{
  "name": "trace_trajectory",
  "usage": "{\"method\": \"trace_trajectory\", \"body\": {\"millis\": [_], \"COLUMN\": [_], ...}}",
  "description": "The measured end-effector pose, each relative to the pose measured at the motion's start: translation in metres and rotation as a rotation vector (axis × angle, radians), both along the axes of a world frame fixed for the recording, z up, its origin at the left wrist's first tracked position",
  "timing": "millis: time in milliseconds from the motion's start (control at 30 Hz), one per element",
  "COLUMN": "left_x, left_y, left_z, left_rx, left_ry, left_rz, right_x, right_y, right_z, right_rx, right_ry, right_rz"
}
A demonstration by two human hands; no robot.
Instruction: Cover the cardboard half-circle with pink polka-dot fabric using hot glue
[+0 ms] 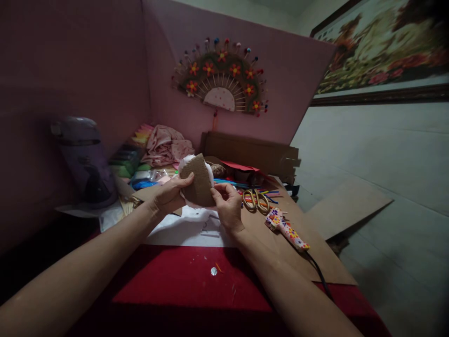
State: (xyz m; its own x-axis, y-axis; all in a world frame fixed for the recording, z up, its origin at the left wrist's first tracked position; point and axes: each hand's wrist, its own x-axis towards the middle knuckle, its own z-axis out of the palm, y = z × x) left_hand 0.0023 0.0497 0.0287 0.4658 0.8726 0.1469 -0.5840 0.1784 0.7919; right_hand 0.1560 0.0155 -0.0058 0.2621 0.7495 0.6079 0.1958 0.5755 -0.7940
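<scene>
left hand (171,193) | right hand (228,205) | both pinch cardboard piece (196,183)

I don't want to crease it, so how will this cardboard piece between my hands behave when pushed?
The cardboard piece is probably fairly stiff: it shows no clear sag between the left hand and right hand. It's likely light, looking thin. The white material at its edge looks soft, so may squash.

Dim light; pale tiled wall (365,145), pink panels (291,75).
</scene>
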Motion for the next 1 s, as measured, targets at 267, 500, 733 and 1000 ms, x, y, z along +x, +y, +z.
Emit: {"method": "trace_trajectory", "body": {"millis": [267, 500, 733, 1000], "left_x": [-0.002, -0.005, -0.001, 0.006], "left_y": [0.002, 0.009, -0.002, -0.013], "left_z": [-0.001, -0.007, -0.002, -0.005], "left_rx": [0.006, -0.013, 0.029, 0.078], "left_ry": [-0.045, -0.042, 0.035, 0.195], "left_rz": [-0.111, -0.099, -0.046, -0.104], "right_x": [0.002, 0.002, 0.007, 0.008], "right_y": [-0.012, -0.014, -0.007, 0.004], "right_z": [-0.001, -0.002, 0.007, 0.011], "right_rx": [0.281, 0.244, 0.110, -0.030], "right_ry": [-0.585, -0.861, -0.266, 0.035], "right_rz": [-0.248, -0.331, -0.272, 0.063]}}
